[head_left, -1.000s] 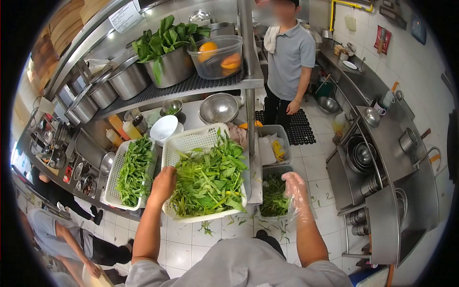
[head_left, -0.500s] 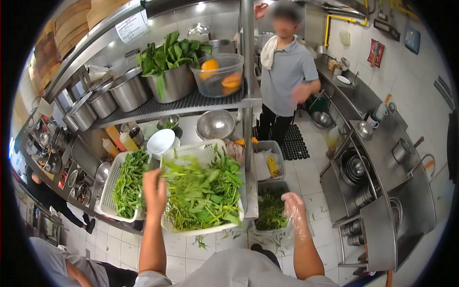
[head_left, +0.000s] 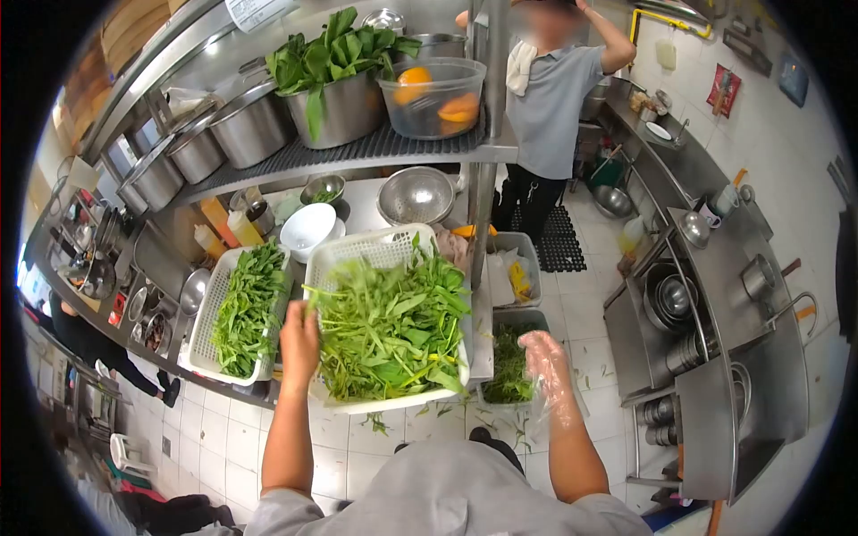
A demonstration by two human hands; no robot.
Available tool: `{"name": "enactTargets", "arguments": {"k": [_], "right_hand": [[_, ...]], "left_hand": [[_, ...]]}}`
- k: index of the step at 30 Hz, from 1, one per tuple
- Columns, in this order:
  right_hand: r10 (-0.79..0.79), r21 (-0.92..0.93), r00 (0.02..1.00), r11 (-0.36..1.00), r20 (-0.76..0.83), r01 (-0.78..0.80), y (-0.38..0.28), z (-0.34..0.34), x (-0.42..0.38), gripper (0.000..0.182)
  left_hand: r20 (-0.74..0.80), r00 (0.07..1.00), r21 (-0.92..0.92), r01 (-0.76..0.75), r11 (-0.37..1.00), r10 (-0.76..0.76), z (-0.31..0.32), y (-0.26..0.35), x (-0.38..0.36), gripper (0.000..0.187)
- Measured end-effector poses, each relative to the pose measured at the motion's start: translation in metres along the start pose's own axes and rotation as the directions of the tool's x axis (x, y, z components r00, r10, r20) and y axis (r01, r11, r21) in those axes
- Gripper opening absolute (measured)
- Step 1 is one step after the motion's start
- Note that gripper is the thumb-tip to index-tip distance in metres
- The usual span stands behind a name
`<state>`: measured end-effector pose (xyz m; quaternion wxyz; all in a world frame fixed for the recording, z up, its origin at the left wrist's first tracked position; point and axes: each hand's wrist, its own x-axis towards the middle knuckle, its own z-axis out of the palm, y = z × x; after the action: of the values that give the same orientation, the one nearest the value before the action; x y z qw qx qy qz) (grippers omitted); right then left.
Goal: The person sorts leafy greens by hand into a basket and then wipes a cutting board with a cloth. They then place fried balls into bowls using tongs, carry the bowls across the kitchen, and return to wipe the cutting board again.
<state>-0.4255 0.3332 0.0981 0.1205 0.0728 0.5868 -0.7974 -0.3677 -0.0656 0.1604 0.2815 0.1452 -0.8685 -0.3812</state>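
My bare left hand (head_left: 299, 344) is closed at the left side of a large white basket (head_left: 384, 245), on stems of leafy greens (head_left: 393, 322) whose upper leaves are blurred. To its left, a smaller white basket (head_left: 201, 344) holds more greens (head_left: 246, 308). My right hand (head_left: 547, 362), in a clear plastic glove, is at the right edge of a grey bin (head_left: 527, 317) with green stems (head_left: 508, 371) inside. Its fingers are curled together, and anything within them is hidden.
A shelf (head_left: 357, 159) above the baskets carries metal pots (head_left: 250, 125) and a clear tub (head_left: 433, 103) with orange items. White bowl (head_left: 308, 228) and colander (head_left: 416, 195) sit behind the baskets. A person (head_left: 550, 116) stands beyond the shelf post. Metal counters line the right.
The view has shifted, and the shelf and baskets sit higher in it. My left hand is lower beside the large basket. The other person has raised an arm to the head.
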Motion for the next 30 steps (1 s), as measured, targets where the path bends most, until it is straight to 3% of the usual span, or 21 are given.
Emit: {"name": "enactTargets", "arguments": {"k": [1,2,5,7,9,11,15,18,19,21,23,25,26,28,30], "right_hand": [[0.013,-0.004,1.000,1.000,0.002,-0.013,0.000,0.004,0.000,0.015],[0.010,-0.042,1.000,0.999,-0.012,-0.010,-0.002,0.009,-0.001,0.014],[0.035,-0.094,0.999,0.995,-0.012,-0.036,-0.001,0.017,0.000,0.013],[-0.032,-0.154,0.999,0.988,0.017,0.034,0.005,0.015,0.006,0.012],[-0.053,-0.189,0.998,0.980,0.027,0.057,0.003,0.021,0.004,0.014],[-0.028,-0.166,1.000,0.986,-0.001,0.027,-0.002,0.029,0.004,0.014],[-0.012,-0.125,1.000,0.992,-0.014,0.010,-0.005,0.033,0.001,0.014],[-0.271,-0.356,0.959,0.890,0.089,0.284,-0.022,0.044,0.004,0.014],[-0.270,-0.358,0.960,0.891,0.079,0.280,-0.034,0.052,0.002,0.014],[-0.463,-0.507,0.860,0.700,0.215,0.503,-0.059,0.078,-0.004,0.012],[-0.602,-0.555,0.701,0.456,0.383,0.696,-0.085,0.104,-0.007,0.010],[-0.712,-0.465,0.431,0.164,0.555,0.870,-0.107,0.127,-0.001,0.009],[-0.713,-0.475,0.436,0.164,0.549,0.865,-0.114,0.137,0.001,0.009],[-0.726,-0.430,0.255,-0.062,0.639,0.901,-0.125,0.152,0.006,0.011],[-0.712,-0.432,0.307,0.006,0.632,0.902,-0.130,0.160,0.011,0.011]], "left_hand": [[-0.102,0.994,-0.056,-0.031,0.998,0.025,-0.007,0.011,0.005,0.009],[-0.153,0.987,-0.157,0.031,0.987,-0.055,-0.017,0.029,0.004,0.009],[-0.290,0.957,-0.304,-0.117,0.945,0.025,-0.032,0.030,0.014,0.013],[-0.287,0.956,-0.142,-0.102,0.985,0.058,-0.031,0.031,0.015,0.016],[-0.293,0.938,-0.005,-0.196,0.981,0.186,-0.019,0.024,0.014,0.018],[-0.222,0.975,-0.057,-0.034,0.998,0.020,-0.009,0.030,0.008,0.017],[-0.175,0.984,-0.130,-0.046,0.990,0.023,0.005,0.033,0.002,0.012],[-0.150,0.986,-0.127,-0.088,0.988,0.068,0.010,0.039,0.001,0.013],[-0.141,0.988,-0.132,-0.088,0.987,0.070,0.013,0.040,0.000,0.013],[-0.098,0.992,-0.111,-0.091,0.990,0.080,0.019,0.041,-0.002,0.014],[-0.034,0.997,-0.114,-0.079,0.990,0.075,0.021,0.048,-0.005,0.015],[0.021,0.999,-0.162,-0.040,0.986,0.044,0.027,0.054,-0.007,0.016],[0.042,0.999,-0.227,-0.023,0.974,0.034,0.033,0.049,-0.007,0.017],[0.148,0.989,-0.259,0.038,0.965,0.001,0.033,0.050,-0.005,0.019],[0.287,0.956,-0.353,0.167,0.920,-0.063,0.034,0.050,-0.007,0.023]]}}
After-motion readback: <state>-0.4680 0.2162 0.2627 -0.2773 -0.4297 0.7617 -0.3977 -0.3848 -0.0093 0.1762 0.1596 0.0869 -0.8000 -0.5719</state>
